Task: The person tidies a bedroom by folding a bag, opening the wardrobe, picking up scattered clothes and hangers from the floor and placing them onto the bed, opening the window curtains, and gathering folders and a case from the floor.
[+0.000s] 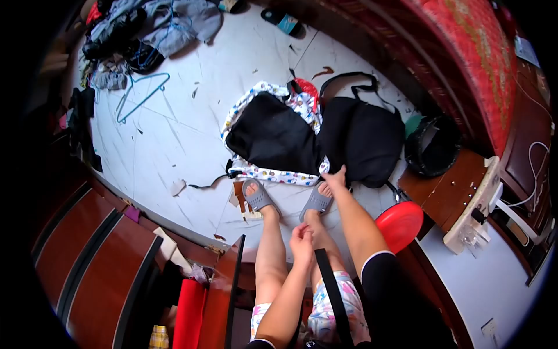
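Fingers half-curled, our left hand [301, 241] looks free; can't tell right hand's [335, 180] grip. We'd steady the black bag [365, 139] inside the floor's [168, 139] edges.

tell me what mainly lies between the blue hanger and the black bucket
In the head view, white patterned fabric with a black panel lies nearer the hanger, and a black strapped bag nearer the bucket.

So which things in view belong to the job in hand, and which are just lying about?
Job in hand:
- open black bag on the floor
- right hand, at the bag's near edge
- left hand, clear of the bag

Apparently just lying about:
- hanger
- clothes pile
- bucket
- loose slipper
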{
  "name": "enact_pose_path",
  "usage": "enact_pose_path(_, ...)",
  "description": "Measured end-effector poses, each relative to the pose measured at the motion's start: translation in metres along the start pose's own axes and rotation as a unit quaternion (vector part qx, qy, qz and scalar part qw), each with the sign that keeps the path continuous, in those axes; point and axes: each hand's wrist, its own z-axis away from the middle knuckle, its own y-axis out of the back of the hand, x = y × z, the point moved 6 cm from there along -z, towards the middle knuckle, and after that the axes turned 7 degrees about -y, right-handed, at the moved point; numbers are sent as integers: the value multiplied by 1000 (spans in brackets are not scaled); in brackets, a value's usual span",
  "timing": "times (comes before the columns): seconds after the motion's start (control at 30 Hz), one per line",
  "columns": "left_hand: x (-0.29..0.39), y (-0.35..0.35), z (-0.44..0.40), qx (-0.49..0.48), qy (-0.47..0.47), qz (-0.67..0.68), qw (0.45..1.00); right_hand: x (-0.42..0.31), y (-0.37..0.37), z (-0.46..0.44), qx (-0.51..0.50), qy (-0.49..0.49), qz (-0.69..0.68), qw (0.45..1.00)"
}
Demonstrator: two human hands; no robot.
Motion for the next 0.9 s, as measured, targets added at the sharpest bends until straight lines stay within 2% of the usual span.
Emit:
enact_pose_path(0.07, 23, -19, 9, -31, -11, 54, 998, -32, 16, 17, -11, -35, -55, 998)
enact_pose_path(0.13, 33, -22, 9, -64, -2, 69, 996, -39, 1, 6, -30, -65, -125, 990)
enact_pose_path(0.23, 47, -16, 7, -67, 22, 89, 994, -20, -29, -23, 22, -190, -210, 959)
enact_pose_path(0.37, 52, -2, 4, -51, 46, 76, 995, -10, -33, -27, 72, -159, -306, 936)
enact_pose_path(0.4, 53, -6, 2, -68, 41, 76, 994, -15, -13, -26, 98, -157, -264, 947)
enact_pose_path(0.43, 52, -7, 0, -72, 38, 79, 994, -18, -5, -25, 80, -119, -317, 937)
enact_pose_path(0.57, 31, 9, 0, -60, 12, 31, 998, -11, 39, 40, 25, -97, -417, 904)
enact_pose_path(0.6, 23, 13, -6, -57, -46, -19, 997, -15, 62, 54, 30, -72, -379, 922)
enact_pose_path(0.63, 23, 16, -3, -52, -105, -69, 991, -14, 83, 74, 42, -45, -394, 917)
enact_pose_path(0.67, 32, 19, 10, -61, -114, -59, 990, -12, 105, 87, 31, 0, -398, 917)
enact_pose_path(0.7, 53, 24, 22, -52, -214, -193, 956, -23, 132, 120, 52, 5, -412, 910)
enact_pose_path(0.73, 77, 20, 40, -35, -308, -320, 895, -25, 155, 147, 62, 16, -424, 904)
enact_pose_path(0.77, 88, 15, 58, -38, -322, -310, 894, -27, 183, 170, 90, 84, -424, 897)
enact_pose_path(0.83, 132, 6, 115, -79, -404, -365, 835, -35, 224, 232, 30, 83, -439, 894)
enact_pose_path(0.9, 163, -9, 160, -149, -423, -387, 806, -26, 234, 286, -23, 62, -486, 871)
